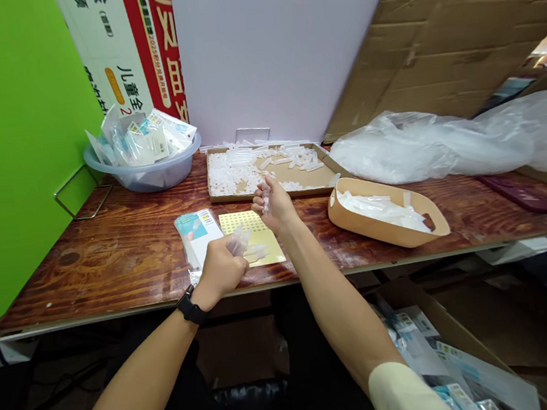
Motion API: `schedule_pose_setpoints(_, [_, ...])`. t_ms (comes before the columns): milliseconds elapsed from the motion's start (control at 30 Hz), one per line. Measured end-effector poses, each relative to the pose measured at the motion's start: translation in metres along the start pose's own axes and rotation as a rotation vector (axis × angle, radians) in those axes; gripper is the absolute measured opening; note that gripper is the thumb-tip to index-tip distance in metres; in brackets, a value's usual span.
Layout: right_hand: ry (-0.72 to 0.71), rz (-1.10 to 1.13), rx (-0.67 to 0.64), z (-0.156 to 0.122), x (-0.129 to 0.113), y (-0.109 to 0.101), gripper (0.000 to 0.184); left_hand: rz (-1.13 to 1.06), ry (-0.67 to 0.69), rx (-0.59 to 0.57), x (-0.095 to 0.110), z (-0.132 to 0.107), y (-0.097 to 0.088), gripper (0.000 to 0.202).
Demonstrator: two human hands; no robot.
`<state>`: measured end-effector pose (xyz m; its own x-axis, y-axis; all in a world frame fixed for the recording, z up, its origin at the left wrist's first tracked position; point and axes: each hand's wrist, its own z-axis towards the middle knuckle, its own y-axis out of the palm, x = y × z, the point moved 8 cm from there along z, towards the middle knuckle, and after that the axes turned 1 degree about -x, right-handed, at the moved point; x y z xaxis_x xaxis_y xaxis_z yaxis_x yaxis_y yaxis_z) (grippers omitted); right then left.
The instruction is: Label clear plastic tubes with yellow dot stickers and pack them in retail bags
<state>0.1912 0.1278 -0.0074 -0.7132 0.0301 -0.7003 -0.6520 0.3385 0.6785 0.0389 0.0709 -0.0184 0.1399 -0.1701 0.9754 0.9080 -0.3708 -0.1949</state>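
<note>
My left hand (221, 270), with a black watch band (191, 308) on its wrist, grips a clear plastic piece (238, 241) above a yellow dotted sheet (253, 234). My right hand (274, 205) holds a thin clear plastic tube (265, 196) upright in its fingers, just in front of a shallow cardboard tray (271, 188). That tray is heaped with small white translucent pieces. A stack of printed packets (198, 237) lies on the wooden table (111, 270), next to the yellow sheet and below my left hand.
A tan scoop-shaped tray (380, 214) of white plastic pieces sits right of my right hand. A translucent basin (146, 175) of packets stands back left. A large plastic bag (427, 144) lies back right. Below the table at right, an open cardboard box (420, 327) holds packets.
</note>
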Motion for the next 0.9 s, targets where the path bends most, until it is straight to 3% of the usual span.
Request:
schedule_pose_setpoints(367, [0.036,-0.023,0.056,-0.007,0.000,-0.001,0.033,0.000,0.005,-0.003,0.000,0.000,0.001,0.009])
schedule_pose_setpoints(600, [0.043,-0.055,-0.022,-0.007,0.003,0.006,0.026,-0.008,-0.009,0.026,0.001,0.002,-0.002,0.011])
schedule_pose_setpoints(733, [-0.034,-0.161,-0.146,-0.008,0.001,0.014,0.023,-0.017,-0.004,0.104,0.004,0.011,-0.020,0.014])
schedule_pose_setpoints(900, [-0.138,-0.384,-0.293,-0.025,0.000,0.029,0.019,-0.041,-0.007,0.295,0.006,0.026,-0.063,0.015])
